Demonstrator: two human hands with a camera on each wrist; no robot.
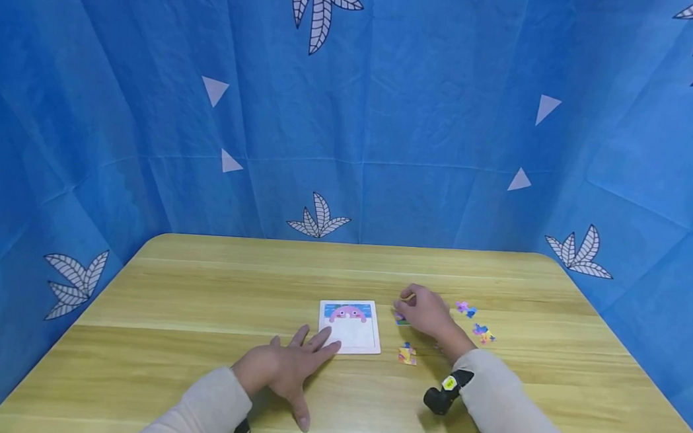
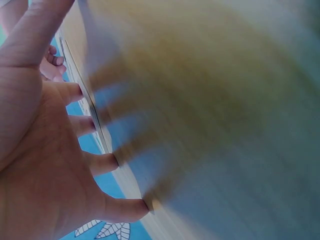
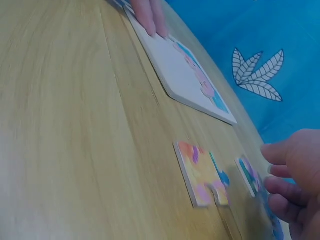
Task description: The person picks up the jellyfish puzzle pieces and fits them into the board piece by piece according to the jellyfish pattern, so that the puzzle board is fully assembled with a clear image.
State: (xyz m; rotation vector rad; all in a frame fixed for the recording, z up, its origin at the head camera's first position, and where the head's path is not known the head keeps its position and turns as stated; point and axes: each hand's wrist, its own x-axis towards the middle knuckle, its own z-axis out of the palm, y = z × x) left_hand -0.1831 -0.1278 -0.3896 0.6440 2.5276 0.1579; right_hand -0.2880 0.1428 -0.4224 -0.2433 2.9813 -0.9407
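A white square puzzle tray (image 1: 351,336) lies on the table, its top strip filled with pieces showing a pink character's face against blue. My left hand (image 1: 292,365) is spread beside it, fingers straight, with fingertips on its lower left corner. Just right of the tray, my right hand (image 1: 427,311) hovers with loosely bent fingers over a green and purple puzzle piece (image 1: 402,319). In the right wrist view that piece (image 3: 248,176) lies flat beside the fingertips, and nothing shows between them. A yellow puzzle piece (image 1: 407,354) lies nearer me, below the right hand.
Farther right lie a pink and blue piece (image 1: 466,308) and a blue and yellow piece (image 1: 483,333). Part of another piece shows beside my right wrist. The wooden table (image 1: 211,288) ends at a blue curtain (image 1: 418,115) with leaf prints.
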